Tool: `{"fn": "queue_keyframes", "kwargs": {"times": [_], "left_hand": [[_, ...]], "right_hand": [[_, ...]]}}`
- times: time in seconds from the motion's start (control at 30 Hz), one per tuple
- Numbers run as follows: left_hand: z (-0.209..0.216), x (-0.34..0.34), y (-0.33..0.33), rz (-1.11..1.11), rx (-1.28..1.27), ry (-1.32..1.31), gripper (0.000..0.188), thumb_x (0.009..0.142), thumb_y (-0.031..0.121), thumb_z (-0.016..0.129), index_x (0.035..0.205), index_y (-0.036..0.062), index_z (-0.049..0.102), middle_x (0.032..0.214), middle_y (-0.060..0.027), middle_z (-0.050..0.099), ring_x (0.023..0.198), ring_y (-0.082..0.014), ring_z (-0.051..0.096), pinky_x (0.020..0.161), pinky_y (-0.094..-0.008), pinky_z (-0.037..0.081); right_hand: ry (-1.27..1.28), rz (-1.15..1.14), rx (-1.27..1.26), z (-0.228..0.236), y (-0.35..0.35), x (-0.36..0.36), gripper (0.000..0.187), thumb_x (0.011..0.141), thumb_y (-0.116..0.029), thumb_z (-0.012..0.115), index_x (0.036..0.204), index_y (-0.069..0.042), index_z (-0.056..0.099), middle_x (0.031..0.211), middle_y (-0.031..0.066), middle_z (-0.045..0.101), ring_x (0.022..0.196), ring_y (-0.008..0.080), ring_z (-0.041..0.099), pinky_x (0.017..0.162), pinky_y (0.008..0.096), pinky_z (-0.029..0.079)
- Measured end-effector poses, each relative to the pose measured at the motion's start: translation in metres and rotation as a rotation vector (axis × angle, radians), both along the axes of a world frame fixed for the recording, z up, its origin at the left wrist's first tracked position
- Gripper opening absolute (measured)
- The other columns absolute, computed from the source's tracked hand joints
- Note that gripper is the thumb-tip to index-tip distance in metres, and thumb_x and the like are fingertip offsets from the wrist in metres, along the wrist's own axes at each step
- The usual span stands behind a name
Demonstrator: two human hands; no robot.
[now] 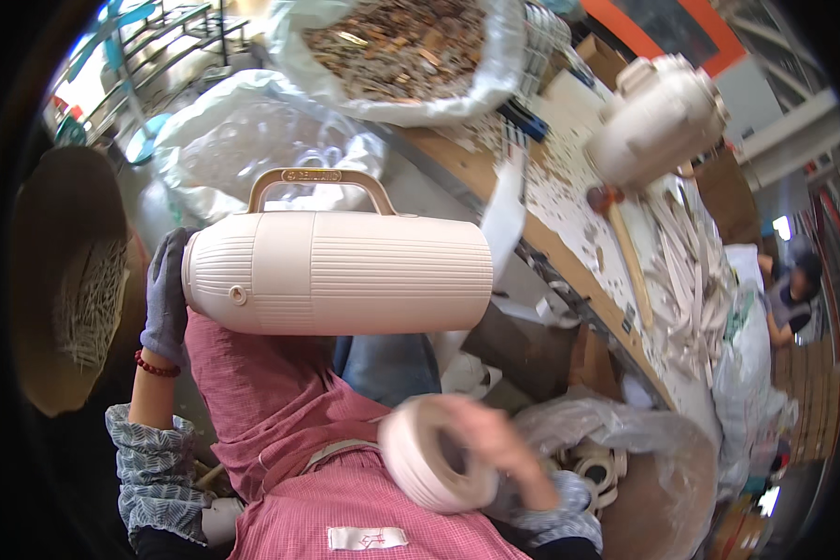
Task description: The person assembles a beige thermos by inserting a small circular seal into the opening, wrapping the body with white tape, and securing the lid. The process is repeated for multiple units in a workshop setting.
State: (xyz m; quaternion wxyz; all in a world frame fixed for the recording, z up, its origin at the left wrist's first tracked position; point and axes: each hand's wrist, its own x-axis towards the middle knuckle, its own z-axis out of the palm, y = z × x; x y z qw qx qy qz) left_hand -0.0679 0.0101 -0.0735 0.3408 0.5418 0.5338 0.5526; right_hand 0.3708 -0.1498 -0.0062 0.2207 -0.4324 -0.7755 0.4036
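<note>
Both hands grip: left hand (166, 297) steadies sideways flask (338, 272), right hand (495, 446) ring (429, 455).

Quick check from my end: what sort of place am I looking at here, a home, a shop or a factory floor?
Most likely a small factory or assembly workshop. The left hand steadies a cream flask body, a second flask body lies on the littered workbench, and big bags of scrap stand around.

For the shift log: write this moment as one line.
left hand: gloved, steadies cream flask body lying sideways | right hand: grips cream ring, blurred | workbench: second flask, mallet
</note>
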Motion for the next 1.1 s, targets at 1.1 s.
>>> {"fn": "queue_keyframes", "kwargs": {"times": [1.1], "left_hand": [[-0.042,-0.047,-0.107,-0.086,-0.346,0.42,0.034,0.084,0.018,0.064,0.115,0.0044,0.06,0.112,-0.0144,0.064,0.102,-0.0285,0.062,0.09,-0.0343,0.049]], "right_hand": [[0.285,-0.056,1.017,0.052,0.111,-0.058,0.04,0.066,-0.024,0.077,0.098,-0.002,0.069,0.089,0.0233,0.068,0.061,0.0299,0.058,0.058,0.0327,0.049]]}}
